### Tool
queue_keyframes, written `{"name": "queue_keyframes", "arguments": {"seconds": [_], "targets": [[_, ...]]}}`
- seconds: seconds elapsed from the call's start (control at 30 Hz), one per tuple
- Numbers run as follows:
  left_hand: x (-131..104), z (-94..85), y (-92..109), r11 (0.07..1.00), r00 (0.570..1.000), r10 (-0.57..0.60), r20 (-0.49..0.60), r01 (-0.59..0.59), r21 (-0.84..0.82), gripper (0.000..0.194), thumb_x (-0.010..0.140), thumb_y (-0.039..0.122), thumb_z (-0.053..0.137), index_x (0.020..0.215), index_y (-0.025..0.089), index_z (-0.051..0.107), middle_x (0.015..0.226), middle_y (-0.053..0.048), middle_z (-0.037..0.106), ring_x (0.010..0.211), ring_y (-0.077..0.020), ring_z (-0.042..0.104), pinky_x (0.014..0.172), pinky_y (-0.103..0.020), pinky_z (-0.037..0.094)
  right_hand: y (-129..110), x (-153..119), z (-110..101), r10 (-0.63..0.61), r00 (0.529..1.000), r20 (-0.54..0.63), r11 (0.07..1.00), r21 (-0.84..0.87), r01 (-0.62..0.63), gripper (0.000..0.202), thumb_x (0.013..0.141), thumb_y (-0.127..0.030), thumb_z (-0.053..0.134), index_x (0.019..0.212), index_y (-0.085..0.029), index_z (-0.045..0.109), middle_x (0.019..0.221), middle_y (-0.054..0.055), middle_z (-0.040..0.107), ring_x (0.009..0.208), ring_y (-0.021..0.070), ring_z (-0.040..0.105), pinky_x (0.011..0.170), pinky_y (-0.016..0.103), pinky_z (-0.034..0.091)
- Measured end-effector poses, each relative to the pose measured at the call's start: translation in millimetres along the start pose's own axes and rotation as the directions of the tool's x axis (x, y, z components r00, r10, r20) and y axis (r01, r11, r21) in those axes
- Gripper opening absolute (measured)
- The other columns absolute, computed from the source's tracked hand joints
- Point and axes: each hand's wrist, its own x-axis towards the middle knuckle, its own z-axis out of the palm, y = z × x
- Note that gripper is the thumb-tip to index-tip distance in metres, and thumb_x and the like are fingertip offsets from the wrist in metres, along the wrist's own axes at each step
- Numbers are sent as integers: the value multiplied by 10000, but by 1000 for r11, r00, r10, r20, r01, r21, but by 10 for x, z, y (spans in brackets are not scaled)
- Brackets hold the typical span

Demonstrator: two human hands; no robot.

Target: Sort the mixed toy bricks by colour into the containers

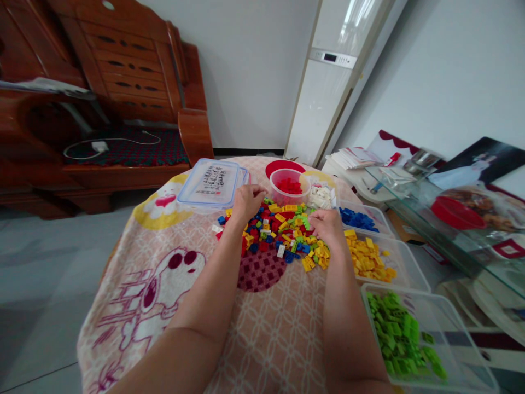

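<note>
Grip of the left hand [247,202] first: fingers drawn together over the far left of the mixed brick pile [281,232], and I can't tell whether they pinch anything. Right hand [329,227] now, fingers bent at the pile's right edge beside lime-green bricks [305,220]; no telling there either. The pile sits mid-table [283,328], likely so both hands reach it. Around it, colours lie in separate containers, presumably to keep them from mixing: red bricks [288,186] in a round tub, then white bricks [321,197], blue bricks [357,220], yellow bricks [370,260] and, nearest, green bricks [394,331]. That right forearm [342,317] runs close alongside the yellow and green, partly in the way. Far left, a blue-rimmed lid [209,183], apparently set clear. Beyond: a cluttered glass side table [404,210], a carved wooden chair [131,60], a white air conditioner [318,93].
</note>
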Motion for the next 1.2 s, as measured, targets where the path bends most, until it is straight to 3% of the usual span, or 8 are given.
{"name": "queue_keyframes", "arguments": {"seconds": [0.27, 0.43, 0.63, 0.8, 0.93, 1.07, 1.13, 1.2], "targets": [[-3, -3, 10, 1000, 1000, 2, 3, -2, -10, 294, 840, 289, 572, 915, 145, 817, 738, -46, 745, 701, -175, 623, 710, -265, 451, -103, -88, -22, 19, 965, 260, 960, -275, 55, 140, 766, -203, 635, 707, -169, 757, 512, -7, 644, 485, 138, 603, 544, 225, 448], [7, 3, -18, 1000, 1000, -2, 5, 2, -12, 299, 843, 292, 571, 926, 145, 817, 720, -46, 737, 702, -175, 620, 707, -265, 451, -342, -202, -25, 133, 897, 422, 875, -474, 93, 116, 741, -217, 740, 632, -185, 714, 508, -8, 640, 505, 140, 608, 557, 228, 432], [9, -7, -29, 1000, 1000, -18, 9, 18, -9, 303, 851, 286, 567, 958, 161, 822, 715, -42, 742, 737, -186, 640, 718, -260, 462, -498, -252, 68, 87, 911, 403, 665, -704, 249, 117, 680, -184, 810, 789, -177, 770, 908, 108, 780, 885, 238, 720, 728, 270, 490], [18, 1, -31, 1000, 1000, -18, 6, 18, -17, 303, 852, 297, 570, 948, 160, 823, 720, -42, 743, 725, -186, 640, 706, -263, 457, -410, -204, 119, 25, 932, 361, 713, -661, 236, 153, 720, -65, 668, 767, -176, 761, 852, 90, 777, 856, 217, 722, 748, 265, 493], [20, -1, -32, 999, 1000, -25, 1, 25, -38, 298, 848, 286, 573, 943, 154, 823, 727, -47, 742, 712, -184, 639, 713, -270, 456, -249, -125, 55, -64, 967, 246, 883, -438, 170, 80, 711, -123, 691, 731, -183, 741, 734, 36, 747, 740, 183, 706, 700, 248, 503], [15, -8, -25, 999, 1000, -28, 2, 28, -47, 295, 844, 280, 575, 945, 156, 823, 720, -49, 740, 721, -189, 646, 717, -271, 458, -90, -33, 11, -6, 1000, 16, 998, -62, 7, 201, 752, -242, 640, 901, -179, 759, 651, 14, 702, 570, 188, 671, 550, 267, 513], [15, -11, -20, 999, 1000, -24, 4, 24, -41, 287, 841, 276, 580, 938, 158, 823, 713, -48, 739, 725, -192, 649, 722, -272, 461, -31, 8, -23, 46, 988, -146, 995, 92, -33, 271, 771, -287, 594, 948, -162, 757, 669, 35, 708, 559, 208, 674, 522, 290, 528], [16, -14, -16, 999, 1000, -24, 5, 24, -35, 285, 841, 274, 580, 937, 159, 823, 707, -47, 738, 721, -192, 648, 721, -273, 462, 16, 42, -86, 81, 932, -353, 987, 162, -25, 345, 786, -292, 544, 1010, -129, 751, 770, 86, 741, 634, 238, 706, 584, 332, 571]]}}
